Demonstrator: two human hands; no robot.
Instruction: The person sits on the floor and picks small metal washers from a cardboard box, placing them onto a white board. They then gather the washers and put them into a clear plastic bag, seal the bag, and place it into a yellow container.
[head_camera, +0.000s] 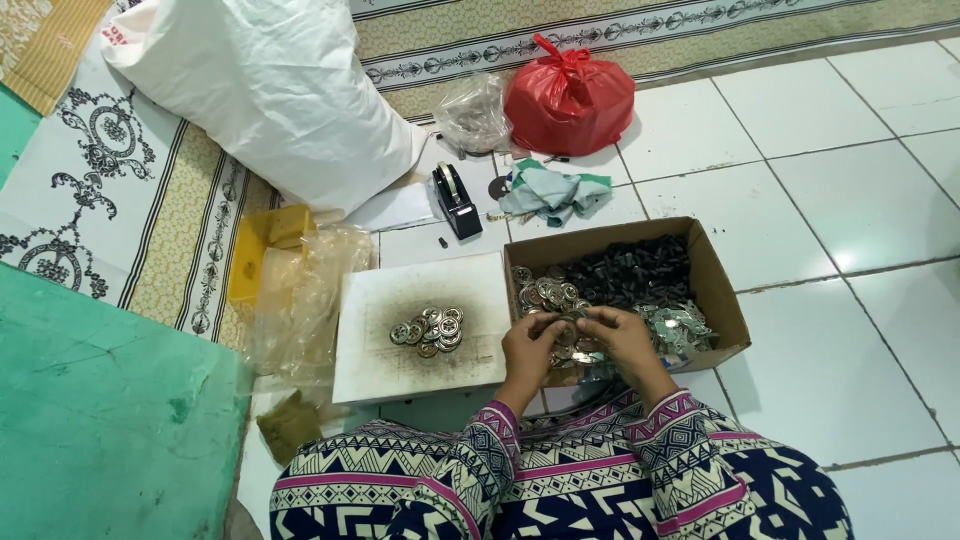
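Where hands (578, 340) meet, metal discs (568, 330).

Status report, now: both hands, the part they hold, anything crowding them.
Left hand and right hand together, pinching a small metal part. Over the cardboard box of parts. Pile of metal rings on white board alongside, clear of hands.

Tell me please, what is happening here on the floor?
A person sits on a tiled floor. The left hand and the right hand meet over a cardboard box, fingering small round metal parts. The box also holds dark pieces. A little heap of metal rings lies on a white board beside it.
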